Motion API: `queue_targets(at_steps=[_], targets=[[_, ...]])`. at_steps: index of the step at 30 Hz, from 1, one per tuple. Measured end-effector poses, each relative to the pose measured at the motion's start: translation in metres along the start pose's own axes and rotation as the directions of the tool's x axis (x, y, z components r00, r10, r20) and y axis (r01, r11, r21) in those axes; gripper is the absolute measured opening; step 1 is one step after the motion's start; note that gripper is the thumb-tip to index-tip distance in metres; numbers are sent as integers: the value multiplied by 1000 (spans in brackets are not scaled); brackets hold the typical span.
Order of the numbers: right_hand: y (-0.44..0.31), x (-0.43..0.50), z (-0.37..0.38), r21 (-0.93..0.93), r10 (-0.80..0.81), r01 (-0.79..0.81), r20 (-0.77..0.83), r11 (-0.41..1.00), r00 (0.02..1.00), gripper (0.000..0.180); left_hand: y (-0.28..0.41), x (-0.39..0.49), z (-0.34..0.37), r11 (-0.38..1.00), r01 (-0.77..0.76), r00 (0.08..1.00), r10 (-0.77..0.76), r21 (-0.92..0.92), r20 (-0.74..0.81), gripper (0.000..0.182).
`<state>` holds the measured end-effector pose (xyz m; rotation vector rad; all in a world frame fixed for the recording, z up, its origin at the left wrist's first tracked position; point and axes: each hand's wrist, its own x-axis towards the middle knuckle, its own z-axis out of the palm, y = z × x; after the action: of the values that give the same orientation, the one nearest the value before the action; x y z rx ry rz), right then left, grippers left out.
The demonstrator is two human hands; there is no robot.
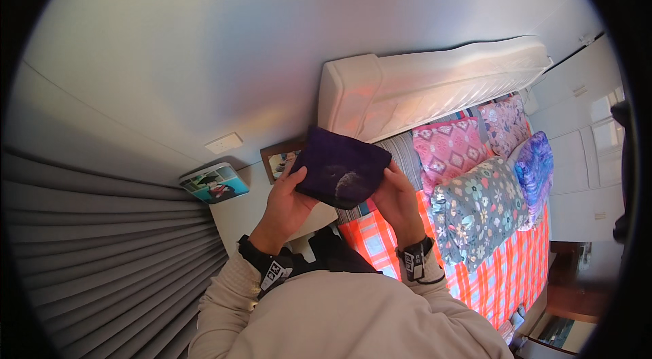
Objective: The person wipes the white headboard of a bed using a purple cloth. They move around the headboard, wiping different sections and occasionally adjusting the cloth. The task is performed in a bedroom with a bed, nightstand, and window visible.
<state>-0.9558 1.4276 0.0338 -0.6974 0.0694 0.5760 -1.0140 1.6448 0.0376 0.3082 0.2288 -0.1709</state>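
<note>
Between my two hands is a folded dark purple cloth [341, 168], held up above the front of a white bedside table [244, 216]. My left hand [288, 201] grips its left edge with the thumb on top. The right edge is in my right hand [400, 201], thumb also on top. A pale, whitish patch marks the cloth's lower middle. Behind it stands a brown wooden picture frame [269, 170], partly covered by the cloth. Further left, a photo panel [216, 185] leans near the wall on the same table.
To the right is a bed with a cream headboard [433, 89], an orange checked cover [494, 277] and several pillows, including a grey floral one [479, 211]. Grey curtains [117, 247] hang at left. A wall socket [224, 143] sits above the table. White cabinets [575, 155] stand beyond the bed.
</note>
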Motion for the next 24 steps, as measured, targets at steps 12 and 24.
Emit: queue_targets(at_steps=[12, 24], targets=[[23, -3, 26, -238, -65, 24, -168, 971, 984, 36, -20, 0, 21, -472, -422, 827, 151, 774, 542, 54], [-45, 54, 30, -968, -737, 211, 45, 134, 675, 33, -12, -19, 10, -401, -594, 757, 14, 697, 653, 27]])
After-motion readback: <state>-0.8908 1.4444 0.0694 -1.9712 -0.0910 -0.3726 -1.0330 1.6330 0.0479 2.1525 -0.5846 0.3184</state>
